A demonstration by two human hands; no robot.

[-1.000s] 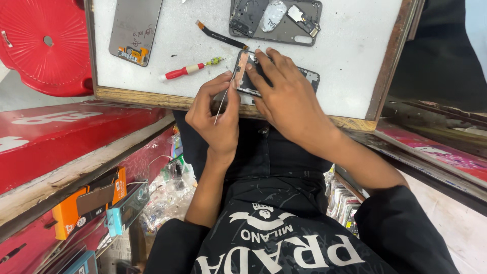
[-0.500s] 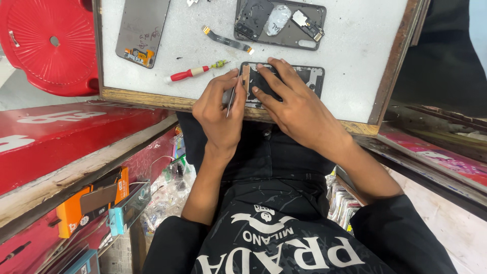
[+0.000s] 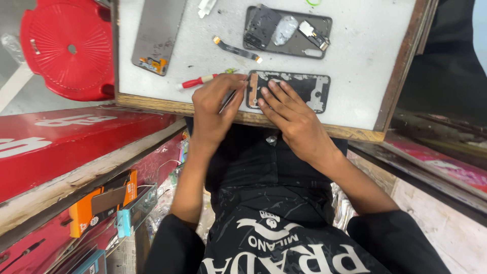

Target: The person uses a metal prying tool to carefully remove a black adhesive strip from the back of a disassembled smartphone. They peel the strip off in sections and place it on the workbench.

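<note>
While pinned, frame (image 3: 299, 89) underlies right hand (image 3: 291, 116).

Black top with long sleeves pushed up past the elbows, cuffs bunched at the upper arms, forearms bare. Large white printed lettering and a white crest-like emblem across the chest, seen upside down from the head camera. Dark trousers or lap below the counter edge. Both hands bare: left hand (image 3: 215, 109), right hand (image 3: 291, 119); no gloves, rings or watch visible.
</note>
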